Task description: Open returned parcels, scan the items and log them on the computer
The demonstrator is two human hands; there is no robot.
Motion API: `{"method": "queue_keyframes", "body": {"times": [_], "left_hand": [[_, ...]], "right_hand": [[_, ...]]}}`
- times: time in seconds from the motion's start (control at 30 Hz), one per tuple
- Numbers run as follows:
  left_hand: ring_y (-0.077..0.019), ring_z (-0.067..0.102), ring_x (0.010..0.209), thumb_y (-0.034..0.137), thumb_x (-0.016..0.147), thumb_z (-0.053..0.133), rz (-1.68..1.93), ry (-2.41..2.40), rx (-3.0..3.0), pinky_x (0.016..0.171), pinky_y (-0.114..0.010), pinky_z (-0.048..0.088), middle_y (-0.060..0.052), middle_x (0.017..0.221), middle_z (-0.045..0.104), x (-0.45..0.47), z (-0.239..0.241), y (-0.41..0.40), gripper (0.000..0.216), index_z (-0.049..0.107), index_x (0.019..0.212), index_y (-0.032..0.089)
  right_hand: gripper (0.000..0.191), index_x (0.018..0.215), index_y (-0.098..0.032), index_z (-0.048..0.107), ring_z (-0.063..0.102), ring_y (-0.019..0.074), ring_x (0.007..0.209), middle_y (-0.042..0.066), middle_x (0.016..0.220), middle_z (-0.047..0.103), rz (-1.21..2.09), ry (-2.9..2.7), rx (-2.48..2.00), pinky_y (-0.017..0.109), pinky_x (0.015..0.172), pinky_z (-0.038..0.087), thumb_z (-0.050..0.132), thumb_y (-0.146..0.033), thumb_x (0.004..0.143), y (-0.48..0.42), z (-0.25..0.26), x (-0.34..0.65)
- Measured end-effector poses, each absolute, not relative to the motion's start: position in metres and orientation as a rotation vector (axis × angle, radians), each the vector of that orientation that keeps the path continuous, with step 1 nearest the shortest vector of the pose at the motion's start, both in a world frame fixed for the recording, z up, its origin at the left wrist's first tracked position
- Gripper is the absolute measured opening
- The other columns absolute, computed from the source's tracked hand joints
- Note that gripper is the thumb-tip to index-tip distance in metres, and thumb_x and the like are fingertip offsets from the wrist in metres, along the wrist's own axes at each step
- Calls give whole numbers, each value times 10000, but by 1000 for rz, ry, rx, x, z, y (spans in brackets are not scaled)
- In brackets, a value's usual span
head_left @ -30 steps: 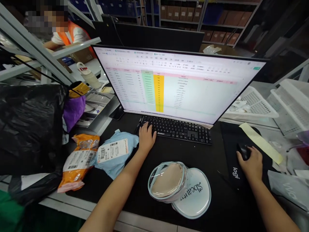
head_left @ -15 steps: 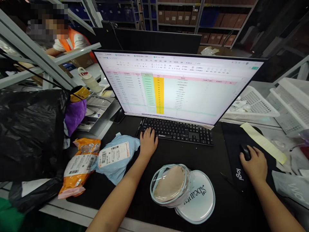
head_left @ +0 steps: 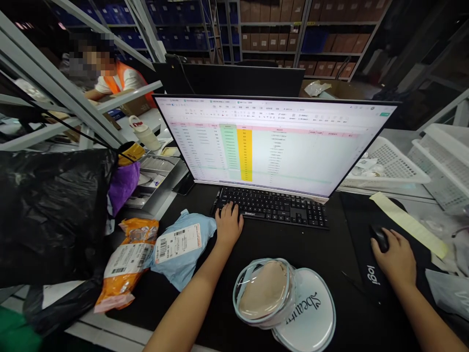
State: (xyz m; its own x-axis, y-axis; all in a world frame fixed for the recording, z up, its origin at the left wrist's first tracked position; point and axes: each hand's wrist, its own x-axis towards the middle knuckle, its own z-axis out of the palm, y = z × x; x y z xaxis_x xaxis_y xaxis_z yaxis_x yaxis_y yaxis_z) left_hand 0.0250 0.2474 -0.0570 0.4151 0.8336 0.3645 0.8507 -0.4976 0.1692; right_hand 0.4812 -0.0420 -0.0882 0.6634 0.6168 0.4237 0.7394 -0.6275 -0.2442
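Observation:
My left hand (head_left: 228,225) rests on the left end of a black keyboard (head_left: 278,208), fingers lying flat on the keys. My right hand (head_left: 394,250) is cupped over a black mouse (head_left: 379,236) on a black mouse pad (head_left: 370,274). Behind the keyboard a wide monitor (head_left: 286,142) shows a spreadsheet with green and yellow columns. Between my forearms lies a round clear pouch (head_left: 264,291) with beige pads inside, on a white round piece (head_left: 311,313) with lettering. A light blue labelled parcel (head_left: 181,247) lies just left of my left hand, beside an orange one (head_left: 126,261).
A large black plastic bag (head_left: 47,210) fills the left side, with purple and yellow parcels at its edge. White mesh baskets (head_left: 395,164) stand at the right, a yellow strip (head_left: 410,222) beside them. A metal tray sits left of the monitor. Another person in an orange vest (head_left: 120,80) works behind.
The view has tilted up slightly, so everything sits lower in frame. Both hands stay where they were, on the keyboard and on the mouse.

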Motion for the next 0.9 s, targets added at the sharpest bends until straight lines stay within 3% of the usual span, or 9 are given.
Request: {"method": "queue_keyframes", "body": {"times": [0.23, 0.5, 0.9], "left_hand": [[-346, 505, 1330, 287, 961, 469, -662, -1562, -2603, 1145, -585, 308, -179, 1423, 579, 25, -58, 247, 399, 602, 1315, 158], [-350, 506, 1322, 287, 962, 468, -627, -1556, -2594, 1131, -561, 328, -184, 1424, 576, 26, -56, 246, 405, 605, 1313, 140], [-347, 525, 1288, 284, 979, 440, -553, -1530, -2565, 1062, -538, 370, -182, 1414, 586, 29, -53, 244, 409, 602, 1320, 127]], "right_hand": [[693, 1396, -135, 546, 517, 341, 1252, 207, 1382, 530, -452, -1057, -2523, 453, 974, 454, 408, -586, 888, -42, -84, 478], [618, 1286, -110, 569, 489, 341, 1271, 230, 1335, 533, -441, -1031, -2455, 455, 1036, 415, 483, -553, 863, -43, -86, 482], [659, 1365, -159, 600, 530, 334, 1245, 179, 1379, 537, -437, -1050, -2547, 443, 972, 459, 430, -586, 892, -42, -81, 478]]}}
